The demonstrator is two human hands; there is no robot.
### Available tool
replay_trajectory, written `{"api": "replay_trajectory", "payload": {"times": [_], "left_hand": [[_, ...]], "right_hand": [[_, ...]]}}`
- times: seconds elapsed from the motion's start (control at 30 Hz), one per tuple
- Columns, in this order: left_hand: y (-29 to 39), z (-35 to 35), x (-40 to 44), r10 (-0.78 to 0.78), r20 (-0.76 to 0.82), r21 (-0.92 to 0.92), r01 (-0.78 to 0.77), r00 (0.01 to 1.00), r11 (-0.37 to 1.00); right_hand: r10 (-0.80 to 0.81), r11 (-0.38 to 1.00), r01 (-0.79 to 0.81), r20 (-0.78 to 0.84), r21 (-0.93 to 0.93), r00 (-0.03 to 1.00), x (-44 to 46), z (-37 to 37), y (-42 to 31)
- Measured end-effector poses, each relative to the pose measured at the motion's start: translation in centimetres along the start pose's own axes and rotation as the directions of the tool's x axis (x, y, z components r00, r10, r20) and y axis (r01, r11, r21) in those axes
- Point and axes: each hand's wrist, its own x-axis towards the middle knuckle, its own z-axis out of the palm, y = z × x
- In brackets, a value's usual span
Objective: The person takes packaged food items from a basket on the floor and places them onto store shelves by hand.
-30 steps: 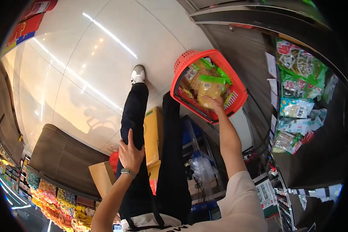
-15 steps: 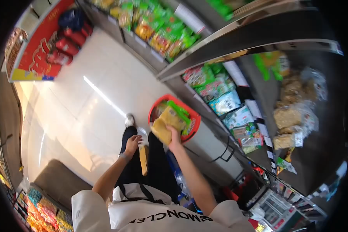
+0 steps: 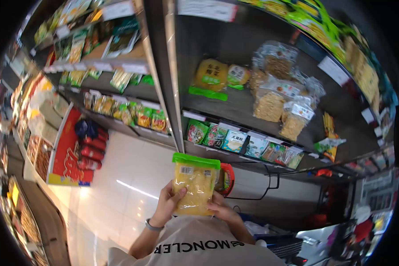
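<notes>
A yellow food packet [image 3: 194, 186] with a green top edge and a barcode label is held upright in front of the chest. My left hand [image 3: 169, 201] grips its left side, with the thumb on the front face. At the lower right edge, my right hand [image 3: 221, 207] is closed on the same packet. Behind the packet, the red basket [image 3: 228, 179] is partly hidden. On the shelf ahead lie a similar yellow packet [image 3: 211, 74] with a green edge and a smaller one [image 3: 238, 75] beside it.
Clear bags of brown food [image 3: 269, 106] lie on the dark shelf [image 3: 235, 113]. Small packets [image 3: 235, 141] line the shelf below. A red display panel [image 3: 66, 146] stands at the left by red fire extinguishers [image 3: 92, 153]. A person [image 3: 363, 230] is at the far right.
The view has tilted up toward the shelves. My right hand has lifted the yellow packet out of the basket to my chest, and my left hand has taken hold of it too.
</notes>
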Motion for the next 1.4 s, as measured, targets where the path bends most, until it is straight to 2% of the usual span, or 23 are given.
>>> {"api": "replay_trajectory", "payload": {"times": [0.13, 0.17, 0.2, 0.23, 0.3, 0.33, 0.4, 0.43, 0.47, 0.57, 0.6, 0.67, 0.73, 0.83, 0.9, 0.93, 1.0, 1.1, 1.13, 1.17, 1.27, 1.33, 1.4], "left_hand": [[2.3, 3.5, -0.9, 0.005, -0.103, -0.007, -0.006, 0.995, 1.000], [3.2, 4.3, -0.9, -0.068, -0.062, -0.066, 0.064, 0.996, 0.996], [3.9, 5.1, -0.9, -0.139, -0.019, -0.128, 0.136, 0.990, 0.982], [4.6, 6.0, -0.8, -0.141, 0.035, -0.103, 0.144, 0.989, 0.984], [5.4, 7.8, -0.2, -0.113, 0.109, -0.013, 0.115, 0.988, 0.993], [5.8, 8.8, 0.0, -0.096, 0.174, 0.072, 0.084, 0.980, 0.994], [6.9, 11.1, 0.2, -0.200, 0.241, 0.371, 0.100, 0.950, 0.923], [6.3, 11.1, 0.2, -0.222, 0.252, 0.237, 0.162, 0.942, 0.958], [5.7, 10.9, 0.0, -0.241, 0.265, 0.094, 0.223, 0.934, 0.970], [5.4, 10.8, 0.0, -0.141, 0.300, -0.032, 0.157, 0.944, 0.987], [5.5, 10.8, 0.0, -0.038, 0.322, -0.050, 0.057, 0.946, 0.997], [5.4, 11.8, -0.1, 0.350, 0.073, 0.281, -0.356, 0.934, 0.891], [5.6, 11.4, 0.8, 0.512, 0.134, 0.453, -0.512, 0.848, 0.729], [5.5, 12.7, 1.0, 0.280, 0.275, 0.262, -0.351, 0.920, 0.899], [4.7, 13.8, 1.3, 0.194, 0.162, 0.249, -0.230, 0.968, 0.941], [4.7, 14.3, 1.8, 0.119, 0.057, 0.218, -0.129, 0.991, 0.967], [5.1, 15.0, 2.3, 0.041, 0.019, 0.033, -0.041, 0.999, 0.999], [3.6, 13.8, 3.4, 0.031, -0.039, -0.073, -0.033, 0.999, 0.997], [2.8, 13.5, 3.7, 0.089, -0.030, -0.026, -0.090, 0.996, 0.996], [2.6, 14.2, 3.5, 0.138, -0.032, 0.062, -0.136, 0.990, 0.989], [1.8, 12.9, 3.7, 0.206, 0.019, 0.331, -0.201, 0.978, 0.922], [0.5, 12.7, 3.7, 0.397, 0.020, 0.695, -0.298, 0.918, 0.654], [0.0, 13.0, 3.9, 0.472, 0.032, 0.746, -0.335, 0.881, 0.576]], "right_hand": [[-0.119, 0.875, 0.013, 0.189, 0.483, 0.975, -1.9, -3.6, -1.0], [-0.355, 0.882, 0.285, 0.133, 0.375, 0.925, -1.5, -3.8, -1.5], [-0.368, 0.875, 0.297, 0.128, 0.381, 0.921, -1.6, -3.6, -2.1], [-0.585, 0.809, 0.572, -0.084, -0.135, 0.807, -2.1, -1.0, -5.3], [-0.921, 0.184, 0.479, 0.020, -0.858, 0.390, -3.3, 1.0, -9.9], [-0.924, 0.179, 0.483, 0.023, -0.857, 0.383, -4.5, 0.6, -11.8], [-0.590, -0.528, 0.341, 0.624, -0.778, 0.512, -6.4, -1.4, -14.1], [-0.588, -0.546, 0.447, 0.704, -0.708, 0.398, -5.5, -2.5, -14.4], [-0.613, -0.528, 0.449, 0.689, -0.721, 0.387, -5.5, -2.7, -14.3], [-0.790, 0.160, 0.733, 0.360, -0.661, 0.497, -5.3, -3.5, -14.8], [-0.798, 0.160, 0.740, 0.355, -0.654, 0.486, -4.9, -3.8, -15.1], [-0.786, 0.304, 0.759, 0.299, -0.575, 0.541, -4.4, -3.9, -16.1], [-0.591, 0.698, 0.555, 0.075, -0.452, 0.803, -4.7, -3.8, -15.7], [-0.462, 0.862, 0.421, -0.097, -0.283, 0.881, -3.8, -2.0, -15.2], [-0.114, 0.993, 0.111, -0.097, -0.040, 0.989, -3.1, -2.3, -14.3], [-0.128, 0.992, 0.124, -0.110, -0.038, 0.986, -3.0, -2.7, -13.7], [-0.056, 0.831, 0.065, -0.034, 0.552, 0.998, -2.8, -3.6, -12.3], [-0.076, 0.766, 0.120, -0.096, 0.631, 0.992, -2.1, -4.2, -8.9], [-0.077, 0.740, 0.165, -0.161, 0.652, 0.984, -1.4, -4.5, -7.0], [-0.058, 0.557, -0.075, 0.129, 0.827, 0.990, -0.6, -4.9, -6.0], [-0.159, 0.403, -0.222, 0.307, 0.888, 0.938, -0.3, -4.7, -6.0], [-0.190, 0.424, -0.245, 0.351, 0.872, 0.917, 0.5, -4.9, -5.9], [-0.179, 0.520, -0.098, 0.221, 0.848, 0.959, -0.1, -3.6, -6.3]]}}
